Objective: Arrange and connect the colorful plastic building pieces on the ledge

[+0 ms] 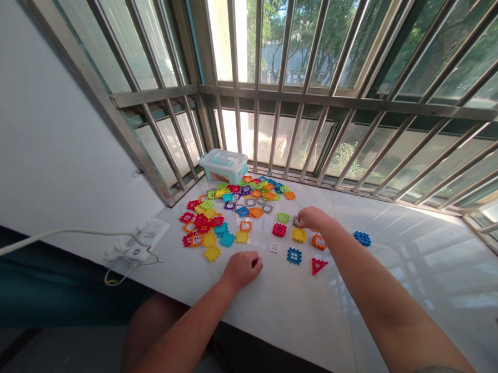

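Observation:
My right hand (313,218) reaches out over the table, its fingertips pinched on a small grey interlocking building tile (296,220). Just below it lies a yellow tile (299,235), with a green tile (283,218) and a red tile (279,230) to the left. Under my right forearm sits an orange window tile (318,242), partly covered. My left hand (243,269) rests on the table in a loose fist, and I see nothing in it. Between the hands are a white window insert (275,247), a blue square frame (294,256) and a red triangle (319,266).
A heap of colourful tiles (202,223) spreads over the left and back of the white table (263,309). Behind it stands a lidded plastic box (224,166). A power strip (146,239) with cables lies at the left edge. Blue tiles (362,238) sit far right. Metal window bars (298,122) enclose the back.

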Action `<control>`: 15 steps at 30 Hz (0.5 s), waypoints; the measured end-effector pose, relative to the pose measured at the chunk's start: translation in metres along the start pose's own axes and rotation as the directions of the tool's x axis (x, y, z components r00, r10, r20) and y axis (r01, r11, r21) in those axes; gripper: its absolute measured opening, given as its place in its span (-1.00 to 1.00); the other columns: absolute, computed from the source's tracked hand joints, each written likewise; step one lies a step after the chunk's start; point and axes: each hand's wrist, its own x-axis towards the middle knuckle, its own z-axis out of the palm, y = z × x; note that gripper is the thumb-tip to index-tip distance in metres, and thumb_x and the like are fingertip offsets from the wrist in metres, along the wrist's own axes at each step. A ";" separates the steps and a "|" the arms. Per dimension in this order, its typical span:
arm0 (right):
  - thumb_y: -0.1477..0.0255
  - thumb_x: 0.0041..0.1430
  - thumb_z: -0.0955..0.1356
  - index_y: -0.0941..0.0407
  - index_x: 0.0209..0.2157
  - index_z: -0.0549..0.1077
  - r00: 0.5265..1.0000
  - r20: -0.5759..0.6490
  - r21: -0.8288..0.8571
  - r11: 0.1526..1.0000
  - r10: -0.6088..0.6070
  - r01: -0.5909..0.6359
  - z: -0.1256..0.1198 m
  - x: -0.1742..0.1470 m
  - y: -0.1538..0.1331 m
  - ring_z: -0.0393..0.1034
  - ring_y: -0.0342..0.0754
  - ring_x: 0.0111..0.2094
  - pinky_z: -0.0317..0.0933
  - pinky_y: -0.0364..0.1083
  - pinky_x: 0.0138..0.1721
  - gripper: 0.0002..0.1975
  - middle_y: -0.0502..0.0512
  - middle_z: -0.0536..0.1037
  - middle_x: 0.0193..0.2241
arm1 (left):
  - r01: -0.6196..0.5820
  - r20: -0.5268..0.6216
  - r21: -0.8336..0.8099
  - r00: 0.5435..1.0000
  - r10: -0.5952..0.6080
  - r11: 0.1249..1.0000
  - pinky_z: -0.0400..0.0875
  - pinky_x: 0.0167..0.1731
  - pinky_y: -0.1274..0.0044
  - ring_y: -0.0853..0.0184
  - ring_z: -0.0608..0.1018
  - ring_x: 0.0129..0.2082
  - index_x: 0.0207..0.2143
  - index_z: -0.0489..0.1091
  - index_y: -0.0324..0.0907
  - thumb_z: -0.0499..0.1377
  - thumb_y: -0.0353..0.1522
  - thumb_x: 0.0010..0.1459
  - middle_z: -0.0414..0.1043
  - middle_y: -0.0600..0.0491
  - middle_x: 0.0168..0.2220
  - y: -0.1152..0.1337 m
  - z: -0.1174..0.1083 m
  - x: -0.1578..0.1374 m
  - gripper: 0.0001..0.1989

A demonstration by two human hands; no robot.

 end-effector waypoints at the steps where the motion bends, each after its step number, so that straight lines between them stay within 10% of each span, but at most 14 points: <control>1: 0.24 0.10 0.57 -0.01 -0.05 0.71 1.000 0.002 -0.002 1.000 -0.002 0.002 -0.001 0.000 0.000 0.60 0.11 -0.15 0.32 -0.09 -0.19 -0.64 0.19 0.70 -0.11 | 0.001 -0.001 -0.001 1.000 -0.001 1.000 -0.01 -0.41 0.43 0.32 0.45 -0.46 -0.49 0.44 -0.11 0.10 -0.23 0.34 0.56 0.04 -0.45 0.000 0.000 0.000 -0.67; 15: 0.23 0.15 0.55 0.03 -0.08 0.70 0.998 -0.057 -0.034 0.999 -0.013 0.011 0.006 0.010 0.003 0.57 0.13 -0.09 0.31 -0.09 -0.16 -0.69 0.20 0.69 -0.10 | 0.031 0.029 -0.003 0.999 -0.031 1.000 0.07 -0.39 0.45 0.30 0.48 -0.43 -0.46 0.48 -0.10 0.11 -0.23 0.35 0.56 0.03 -0.42 0.002 -0.002 -0.001 -0.68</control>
